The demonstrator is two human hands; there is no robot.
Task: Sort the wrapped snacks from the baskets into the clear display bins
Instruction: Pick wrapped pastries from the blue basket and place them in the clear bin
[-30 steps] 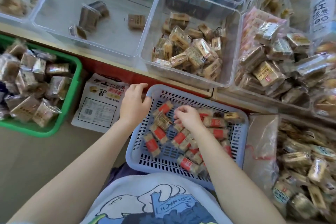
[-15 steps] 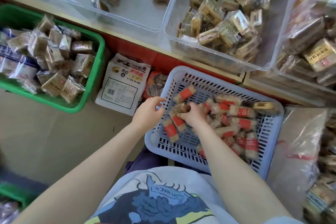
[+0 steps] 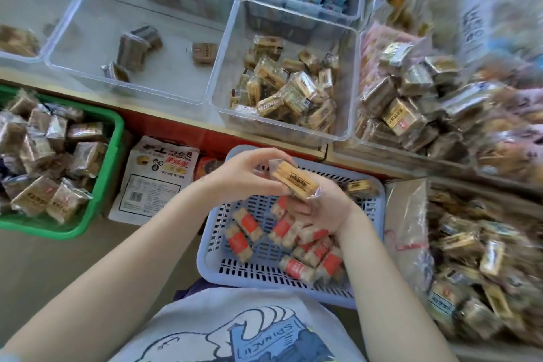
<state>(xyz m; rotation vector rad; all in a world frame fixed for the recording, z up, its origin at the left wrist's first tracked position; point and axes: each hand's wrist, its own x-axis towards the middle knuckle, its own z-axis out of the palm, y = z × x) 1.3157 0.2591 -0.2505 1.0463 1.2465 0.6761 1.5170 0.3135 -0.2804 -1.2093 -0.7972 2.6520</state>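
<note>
Both hands have risen out of the blue basket (image 3: 216,247), left hand (image 3: 244,175) and right hand (image 3: 320,200) together grasping a tan wrapped snack (image 3: 295,181) above it, ready for the clear bin (image 3: 348,114) of matching snacks.

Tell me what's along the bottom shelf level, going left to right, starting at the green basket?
Green basket of wrapped snacks → flat printed packet → blue basket, with both hands holding a gold-label snack above it → clear plastic bag → heap of gold-wrapped snacks.
</note>
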